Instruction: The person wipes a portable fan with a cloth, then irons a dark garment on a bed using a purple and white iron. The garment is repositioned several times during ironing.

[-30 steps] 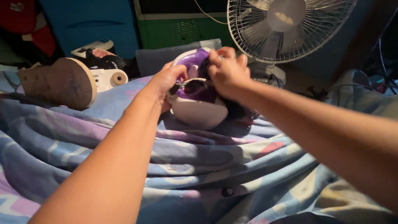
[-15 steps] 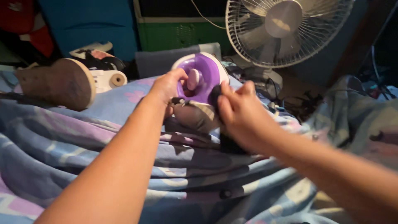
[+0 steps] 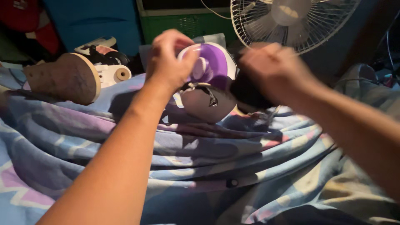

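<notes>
Bed sheet point(image 3: 125, 146) lying rumpled, soft footing under everything. Purple-and-white iron point(image 3: 208, 83) sitting mid-sheet, judging it heavy, rigid, smooth-shelled; handle looking like best hold. My left hand point(image 3: 171, 62) pinching closed at its top; right hand point(image 3: 275, 71) blurred, grip unclear. Fan point(image 3: 291, 21) crowding behind; open room lying nearer me.

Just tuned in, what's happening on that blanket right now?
A person has both hands at a purple and white clothes iron that sits on a blue patterned blanket. The left hand pinches near its top; the right hand, blurred, is at its dark rear end. A white fan stands behind.
</notes>
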